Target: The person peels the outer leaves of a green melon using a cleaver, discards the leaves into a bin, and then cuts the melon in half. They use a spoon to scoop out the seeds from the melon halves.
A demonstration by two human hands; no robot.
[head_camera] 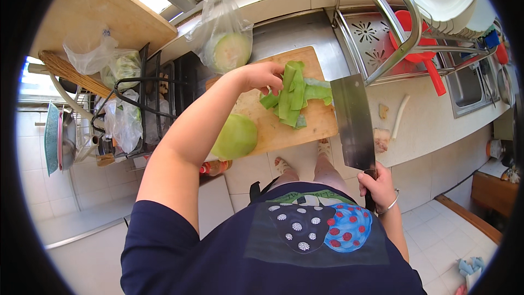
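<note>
My right hand [381, 186] grips the dark handle of a wide-bladed cleaver [353, 121]. Its blade stands raised at the right end of a wooden cutting board [317, 127]. My left hand [265, 78], fingers bent, is at the left side of a pile of green peel strips [291, 92] on the board. Whether its fingertips pinch a strip is not clear. Below my left forearm sits a rounded pale-green melon or gourd piece [234, 136], partly covered by the arm. At the board's far edge a clear plastic bag [225, 28] holds another cut piece with its pale face showing.
A metal dish rack [413, 51] with white dishes and a red strainer [436, 76] stands right, before a sink [466, 90]. A meat piece [380, 139] and a white strip [400, 116] lie on the counter. A black metal rack [153, 82] with bagged vegetables stands left.
</note>
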